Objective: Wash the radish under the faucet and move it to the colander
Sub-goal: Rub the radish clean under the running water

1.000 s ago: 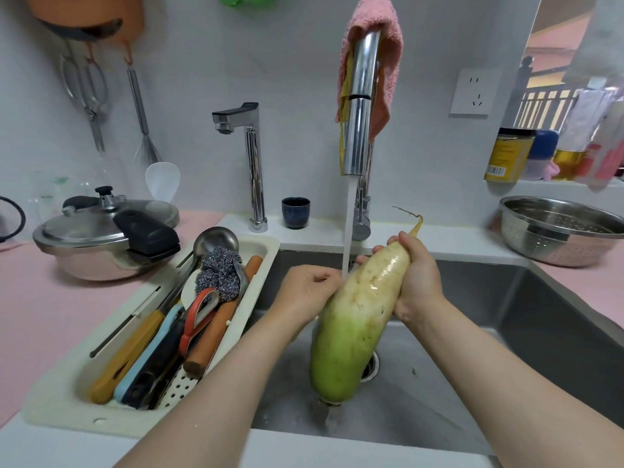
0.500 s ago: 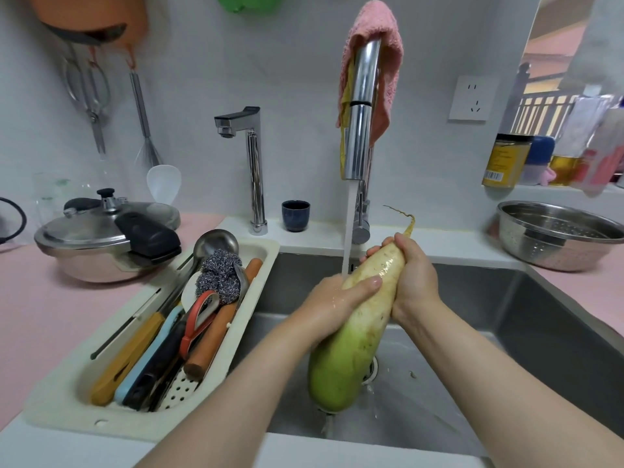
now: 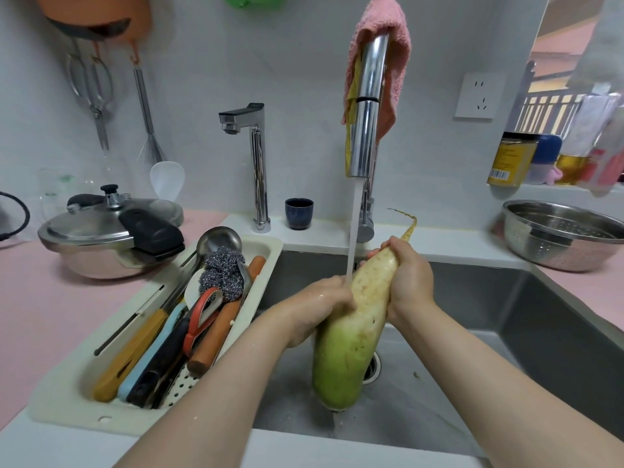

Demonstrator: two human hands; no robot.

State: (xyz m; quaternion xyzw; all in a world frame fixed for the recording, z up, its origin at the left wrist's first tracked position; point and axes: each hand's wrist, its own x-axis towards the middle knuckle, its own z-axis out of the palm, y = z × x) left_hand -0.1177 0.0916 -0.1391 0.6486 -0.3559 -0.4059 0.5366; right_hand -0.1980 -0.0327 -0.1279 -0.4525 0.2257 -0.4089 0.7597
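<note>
Two hands held the radish (image 3: 351,336) over the sink (image 3: 489,298). The right hand (image 3: 410,282) was wrapped round the pale upper end, just below the thin root tip. The left hand (image 3: 320,309) clasped the left side a little lower, its fingers apparently curled behind the radish, though that side was hidden.

The radish hung tilted, with its tip up and toward the back wall and its blunt green end down near the drain (image 3: 371,366). A stream of water (image 3: 354,231) fell from the faucet (image 3: 368,106) onto the spot where the left hand met the radish, and water ran off the green end. A pink cloth (image 3: 391,35) was draped over the faucet's neck.

On the ledge behind the sink stood a smaller tap (image 3: 258,163) with a dark cup (image 3: 299,212) just beside it. The colander (image 3: 560,241) sat on the pink worktop (image 3: 40,298) at the right, well apart from the radish. Left of the sink, a cream tray (image 3: 60,396) held utensils, a ladle (image 3: 219,238) and a steel scourer (image 3: 223,271). Beyond the tray stood a pressure cooker (image 3: 101,238).
</note>
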